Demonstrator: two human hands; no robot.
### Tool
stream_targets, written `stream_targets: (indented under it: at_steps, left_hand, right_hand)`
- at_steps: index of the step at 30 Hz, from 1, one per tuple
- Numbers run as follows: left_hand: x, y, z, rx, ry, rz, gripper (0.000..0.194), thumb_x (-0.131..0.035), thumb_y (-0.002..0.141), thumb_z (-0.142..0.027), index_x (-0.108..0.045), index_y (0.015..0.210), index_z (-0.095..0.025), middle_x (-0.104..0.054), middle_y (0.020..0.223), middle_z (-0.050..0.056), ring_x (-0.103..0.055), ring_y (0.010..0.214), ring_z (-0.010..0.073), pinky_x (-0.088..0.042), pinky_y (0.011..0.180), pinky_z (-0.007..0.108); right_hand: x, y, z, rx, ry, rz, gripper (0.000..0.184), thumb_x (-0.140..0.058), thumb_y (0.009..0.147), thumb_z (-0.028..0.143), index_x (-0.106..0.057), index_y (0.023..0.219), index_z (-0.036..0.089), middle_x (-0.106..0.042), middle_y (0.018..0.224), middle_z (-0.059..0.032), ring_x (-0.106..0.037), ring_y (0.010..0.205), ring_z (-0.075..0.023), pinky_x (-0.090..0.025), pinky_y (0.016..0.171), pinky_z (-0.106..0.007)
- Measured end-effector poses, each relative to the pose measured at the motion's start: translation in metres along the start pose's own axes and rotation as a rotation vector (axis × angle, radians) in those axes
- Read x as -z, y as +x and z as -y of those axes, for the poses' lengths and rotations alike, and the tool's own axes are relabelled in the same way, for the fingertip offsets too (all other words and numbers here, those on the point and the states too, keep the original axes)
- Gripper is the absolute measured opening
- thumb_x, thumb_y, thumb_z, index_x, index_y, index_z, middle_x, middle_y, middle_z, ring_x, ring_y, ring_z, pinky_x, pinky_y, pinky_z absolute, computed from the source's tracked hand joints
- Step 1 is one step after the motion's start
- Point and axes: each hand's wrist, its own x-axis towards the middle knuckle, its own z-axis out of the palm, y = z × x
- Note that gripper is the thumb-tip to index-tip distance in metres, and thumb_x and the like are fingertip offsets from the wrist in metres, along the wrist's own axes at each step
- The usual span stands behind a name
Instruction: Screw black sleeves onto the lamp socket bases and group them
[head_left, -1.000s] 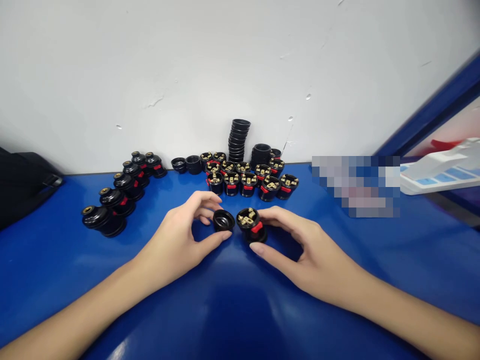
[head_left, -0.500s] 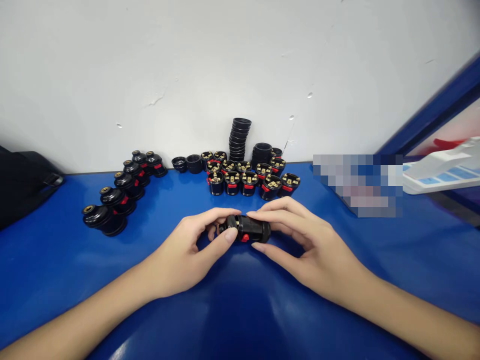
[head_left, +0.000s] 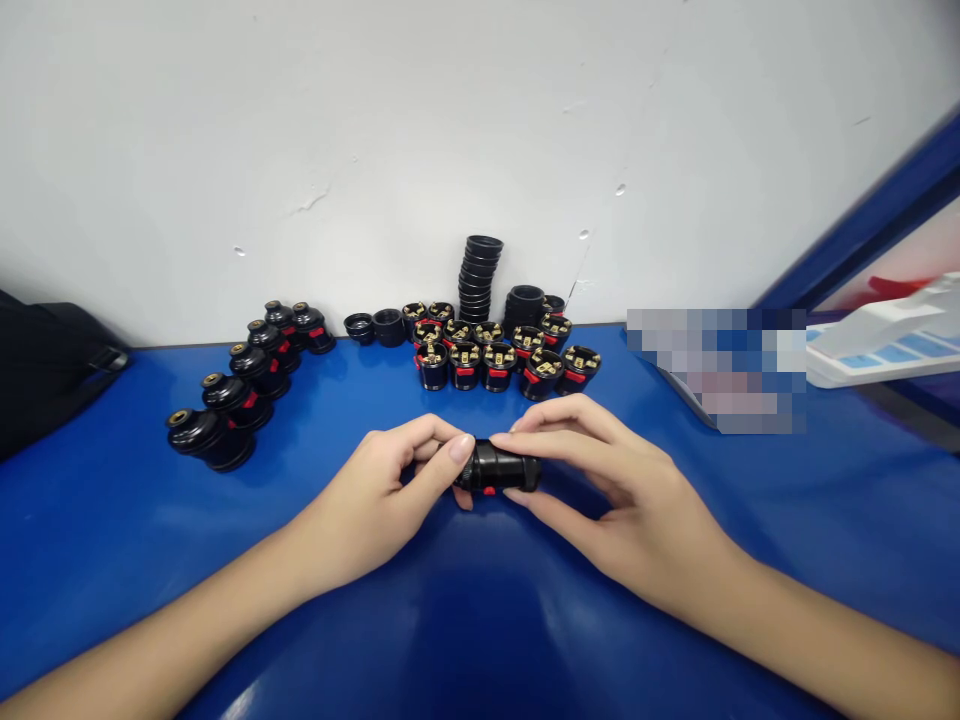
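A black lamp socket (head_left: 504, 466) with a red switch lies on its side between my hands, just above or on the blue table. My left hand (head_left: 401, 485) is closed around its left end, thumb on top of the ribbed cap. The fingers of my right hand (head_left: 607, 480) pinch the socket body from above and below at the right. Beyond my hands stands a group of open socket bodies (head_left: 498, 366) with brass contacts and red switches. To the left, several capped lamp sockets (head_left: 229, 398) stand in a slanting row.
A tall stack of black rings (head_left: 480, 280) leans slightly near the wall, beside a shorter ring stack (head_left: 523, 308). Two black cups (head_left: 388, 327) stand left of them. A black bag (head_left: 52, 370) is at the left edge; a white object with blue panels (head_left: 892, 345) is at right.
The socket has been turned about its length, so its red switch now faces lower. My left thumb has moved up over the cap. My right hand has barely shifted.
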Motion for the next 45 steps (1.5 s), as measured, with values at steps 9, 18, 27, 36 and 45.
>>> stream_targets:
  at_steps: [9, 18, 27, 36, 45]
  left_hand:
    - [-0.004, 0.0, -0.002, 0.075, -0.064, -0.026, 0.059, -0.052, 0.106, -0.072, -0.074, 0.088, -0.021, -0.079, 0.082, 0.004, -0.063, 0.073, 0.0176, -0.042, 0.062, 0.028]
    - [-0.003, 0.001, 0.002, 0.008, -0.088, -0.039, 0.042, -0.057, 0.107, -0.059, -0.074, 0.113, -0.021, -0.077, 0.09, 0.004, -0.063, 0.078, 0.0177, -0.041, 0.065, 0.029]
    - [-0.003, 0.001, 0.01, -0.119, -0.164, -0.065, 0.028, -0.073, 0.104, -0.037, -0.068, 0.128, -0.024, -0.081, 0.119, 0.004, -0.076, 0.106, 0.0184, -0.059, 0.093, 0.031]
    - [-0.003, -0.002, 0.017, -0.528, 0.141, -0.194, 0.03, -0.072, 0.101, -0.011, -0.065, 0.125, -0.027, -0.073, 0.136, 0.006, -0.071, 0.129, 0.019, -0.057, 0.114, 0.036]
    - [-0.004, -0.003, 0.017, -0.268, 0.272, -0.124, 0.039, -0.054, 0.114, -0.043, -0.046, 0.151, -0.032, -0.075, 0.119, 0.005, -0.071, 0.12, 0.0271, -0.053, 0.109, 0.051]
  right_hand:
    - [0.0, 0.001, 0.002, 0.04, -0.018, -0.018, 0.039, -0.07, 0.097, 0.004, -0.079, 0.124, 0.03, -0.07, 0.119, -0.0056, -0.077, 0.106, -0.0199, -0.068, 0.095, -0.033]
    - [-0.001, 0.001, -0.001, -0.052, 0.095, -0.013, 0.036, -0.078, 0.098, 0.014, -0.078, 0.129, 0.032, -0.071, 0.125, -0.0072, -0.077, 0.115, -0.0253, -0.07, 0.103, -0.041]
    - [-0.001, 0.002, -0.002, -0.109, 0.274, -0.04, 0.034, -0.081, 0.097, 0.015, -0.074, 0.128, 0.03, -0.073, 0.121, -0.004, -0.079, 0.112, -0.0206, -0.071, 0.101, -0.035]
    - [-0.004, 0.002, -0.002, -0.26, 0.385, -0.03, 0.03, -0.085, 0.096, 0.026, -0.075, 0.124, 0.028, -0.079, 0.116, -0.0021, -0.083, 0.103, -0.0167, -0.072, 0.092, -0.024]
    - [-0.004, 0.004, 0.002, -0.317, 0.426, -0.038, 0.029, -0.089, 0.093, 0.031, -0.076, 0.119, 0.025, -0.081, 0.111, -0.0037, -0.083, 0.098, -0.0177, -0.072, 0.088, -0.024]
